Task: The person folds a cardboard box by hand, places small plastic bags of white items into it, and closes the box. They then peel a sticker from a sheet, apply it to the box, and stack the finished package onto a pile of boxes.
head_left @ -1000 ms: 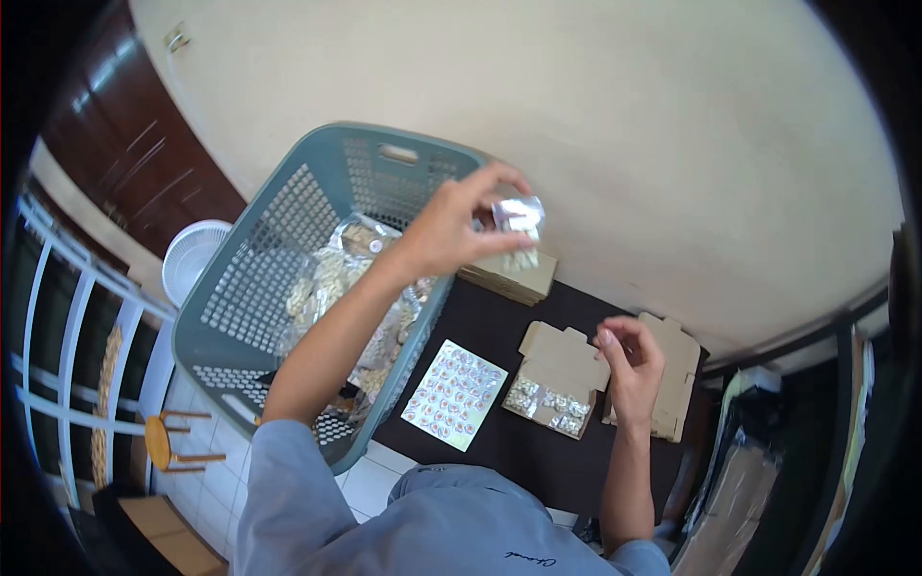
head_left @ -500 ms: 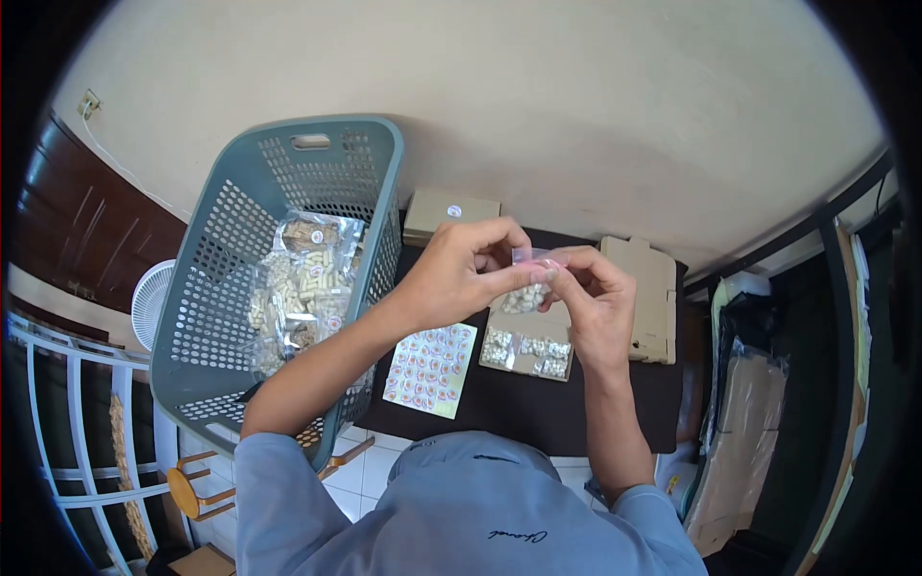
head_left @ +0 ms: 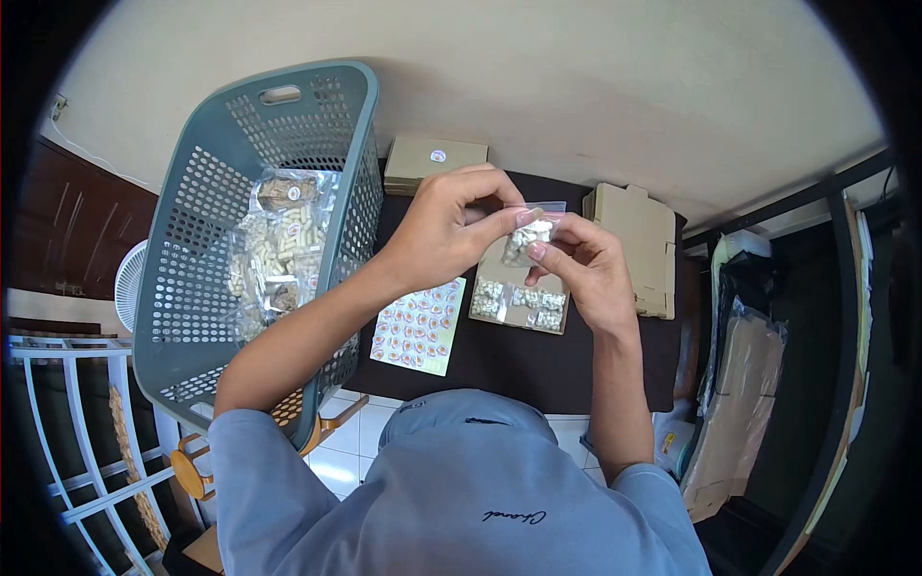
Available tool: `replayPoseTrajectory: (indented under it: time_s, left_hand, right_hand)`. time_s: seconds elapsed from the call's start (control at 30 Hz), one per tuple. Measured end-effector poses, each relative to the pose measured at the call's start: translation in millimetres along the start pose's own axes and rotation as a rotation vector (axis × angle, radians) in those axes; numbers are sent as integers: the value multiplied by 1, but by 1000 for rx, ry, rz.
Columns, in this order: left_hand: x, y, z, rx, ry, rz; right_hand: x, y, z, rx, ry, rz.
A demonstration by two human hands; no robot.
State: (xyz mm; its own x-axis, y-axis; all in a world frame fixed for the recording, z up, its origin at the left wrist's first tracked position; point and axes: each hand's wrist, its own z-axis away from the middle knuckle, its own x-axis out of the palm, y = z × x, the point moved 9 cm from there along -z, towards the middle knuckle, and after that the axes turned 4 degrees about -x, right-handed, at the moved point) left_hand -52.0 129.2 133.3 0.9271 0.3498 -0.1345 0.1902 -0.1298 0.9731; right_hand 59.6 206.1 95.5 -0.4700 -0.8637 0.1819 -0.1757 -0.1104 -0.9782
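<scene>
A small clear zip bag of whitish capsules (head_left: pixel 523 242) is held up between my two hands above the dark table. My left hand (head_left: pixel 456 226) pinches its upper left part near the zip edge. On the bag's right side, the thumb and fingers of my right hand (head_left: pixel 591 269) grip it. Beneath the hands lies an open cardboard box (head_left: pixel 520 318) with several small bags of whitish pieces in it. To its left is a sheet of round stickers (head_left: pixel 418 326).
A large green-grey basket (head_left: pixel 158 288) at the left holds several filled clear bags (head_left: pixel 283 240). Closed cardboard boxes stand at the table's back left (head_left: pixel 432 158) and right (head_left: pixel 634 250). A stool (head_left: pixel 192 468), a fan (head_left: pixel 128 288) and wrapped cardboard (head_left: pixel 740 403) are around the table.
The view has shifted, so the basket and table appear higher and further left. The bag has turned between my hands, and my right fingers have moved down its side.
</scene>
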Motion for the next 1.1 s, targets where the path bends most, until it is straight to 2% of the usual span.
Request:
replayPoseTrajectory:
  time_s: [0.07,0.13,0.17,0.37,0.43,0.47,0.53,0.63,0.77,0.8,0.87,0.97,1.03,1.1]
  left_hand:
    - [-2,-8,-2,-68,-18,74]
    - [3,-21,0,-219,-127,-140]
    - [3,-21,1,-224,-125,-135]
    - [4,-15,-2,-39,-150,-374]
    - [-14,-3,-5,7,-11,-439]
    - [-24,3,-6,-14,35,-391]
    - [-45,18,-7,-15,102,-402]
    - [-83,33,-7,29,221,-454]
    - [-131,44,-3,119,276,-490]
    - [-138,50,0,106,295,-501]
    - [-162,60,3,-51,417,-497]
    - [-219,29,11,-4,499,-424]
    - [-250,4,14,-143,470,-387]
    - [-274,-27,16,-225,468,-387]
  right_hand:
    - [-2,4,0,1,-33,-1]
    - [-5,9,3,16,-82,141]
    - [-4,12,3,23,-83,141]
    - [-13,35,0,83,-37,81]
    - [-38,60,-1,127,51,387]
    - [-48,76,1,129,42,390]
    - [-75,132,10,282,-35,762]
    - [-82,181,26,316,-168,1037]
    - [-82,229,46,312,-297,1161]
    - [-83,237,49,291,-320,1238]
    - [-83,252,52,259,-360,1350]
    - [-80,265,59,321,-427,1416]
    - [-77,270,59,363,-436,1324]
    - [-76,260,58,383,-315,1217]
